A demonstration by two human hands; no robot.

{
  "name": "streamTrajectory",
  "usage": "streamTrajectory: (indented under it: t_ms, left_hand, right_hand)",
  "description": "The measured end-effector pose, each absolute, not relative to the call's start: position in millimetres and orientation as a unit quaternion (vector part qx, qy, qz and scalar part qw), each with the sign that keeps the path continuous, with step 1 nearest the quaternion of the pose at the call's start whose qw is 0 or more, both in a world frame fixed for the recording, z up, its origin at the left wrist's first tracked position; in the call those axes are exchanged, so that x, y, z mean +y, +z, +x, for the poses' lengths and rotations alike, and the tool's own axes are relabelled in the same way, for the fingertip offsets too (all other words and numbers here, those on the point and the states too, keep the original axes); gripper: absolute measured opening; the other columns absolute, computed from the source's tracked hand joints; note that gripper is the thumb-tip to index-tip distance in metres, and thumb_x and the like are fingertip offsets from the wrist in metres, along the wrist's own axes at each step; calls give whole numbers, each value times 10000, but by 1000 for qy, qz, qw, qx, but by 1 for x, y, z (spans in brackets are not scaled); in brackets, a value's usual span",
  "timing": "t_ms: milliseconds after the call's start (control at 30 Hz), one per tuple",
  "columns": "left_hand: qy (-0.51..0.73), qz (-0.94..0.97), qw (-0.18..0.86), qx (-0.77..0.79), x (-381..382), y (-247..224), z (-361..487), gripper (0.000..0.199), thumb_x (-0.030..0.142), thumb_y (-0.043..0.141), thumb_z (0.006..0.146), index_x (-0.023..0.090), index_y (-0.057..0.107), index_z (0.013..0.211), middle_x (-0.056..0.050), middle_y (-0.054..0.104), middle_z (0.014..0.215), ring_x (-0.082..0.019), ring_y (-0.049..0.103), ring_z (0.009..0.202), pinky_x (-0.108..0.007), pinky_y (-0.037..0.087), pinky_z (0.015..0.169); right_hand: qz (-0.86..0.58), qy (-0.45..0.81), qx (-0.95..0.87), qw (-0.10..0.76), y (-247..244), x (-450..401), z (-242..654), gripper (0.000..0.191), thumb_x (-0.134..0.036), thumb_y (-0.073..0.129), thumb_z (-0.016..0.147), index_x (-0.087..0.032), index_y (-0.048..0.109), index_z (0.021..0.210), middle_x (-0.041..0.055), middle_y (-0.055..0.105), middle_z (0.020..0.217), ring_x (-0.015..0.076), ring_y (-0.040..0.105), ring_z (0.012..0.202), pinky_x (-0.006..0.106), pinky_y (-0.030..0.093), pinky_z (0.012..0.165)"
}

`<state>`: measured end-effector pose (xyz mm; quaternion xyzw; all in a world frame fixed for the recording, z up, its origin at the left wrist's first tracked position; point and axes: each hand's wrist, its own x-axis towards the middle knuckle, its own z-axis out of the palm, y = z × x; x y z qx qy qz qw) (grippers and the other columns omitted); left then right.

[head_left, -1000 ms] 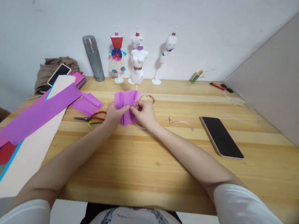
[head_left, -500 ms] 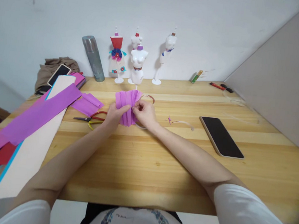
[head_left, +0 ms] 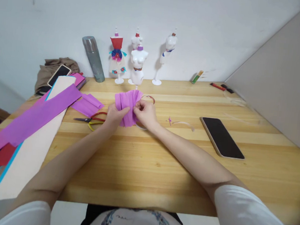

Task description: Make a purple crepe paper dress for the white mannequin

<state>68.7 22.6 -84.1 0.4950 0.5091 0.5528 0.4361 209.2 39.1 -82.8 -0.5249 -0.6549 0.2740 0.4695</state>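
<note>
A pleated piece of purple crepe paper (head_left: 126, 101) is held between my two hands above the wooden table. My left hand (head_left: 115, 115) grips its left side, thumb on top. With thumb and fingers pinched, my right hand (head_left: 146, 113) holds the gathered right edge. Folds bunch tightly towards that side. Scissors (head_left: 91, 120) with red and yellow handles lie just left of my left hand. A loop of tape or ribbon (head_left: 150, 97) shows partly behind my right hand; the rest is hidden.
Small white mannequins (head_left: 138, 63) stand along the wall, beside a grey flask (head_left: 94, 59). Purple (head_left: 46, 116) and cream paper strips (head_left: 36, 161) cover the left side. A phone (head_left: 222, 138) lies at right. Purple scraps (head_left: 169, 120) lie nearer the middle.
My left thumb has shifted slightly left and down on the purple crepe paper. The paper's left edge moved a little left. My right hand stays pinched at the gathers.
</note>
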Motion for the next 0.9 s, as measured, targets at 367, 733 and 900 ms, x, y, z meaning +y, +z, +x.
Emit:
streamTrajectory:
  t_ms: [367,733,900]
  left_hand:
    - [532,553,270,581,25,-81,69,207,274,681,674,195,526,563,42,473,550,-116,435,542,-253,359,529]
    - [551,533,305,565,23,-83,72,147,258,689,639,194,564,596,25,511,563,-144,495,598,-249,384,543]
    - [550,500,364,561,25,-85,71,110,228,691,629,188,589,615,13,563,588,-165,564,647,-248,431,549]
  right_hand:
    - [-514,271,-670,462,-90,39,206,142,-163,568,734,-211,510,614,-11,560,591,147,502,579,296,392,620]
    - [-515,268,-672,460,-91,37,205,111,-162,559,717,-207,521,623,-7,571,600,138,507,585,285,394,627]
    - [-509,262,-680,458,-91,36,204,122,-163,561,730,-208,518,625,-8,565,599,139,506,587,288,397,634]
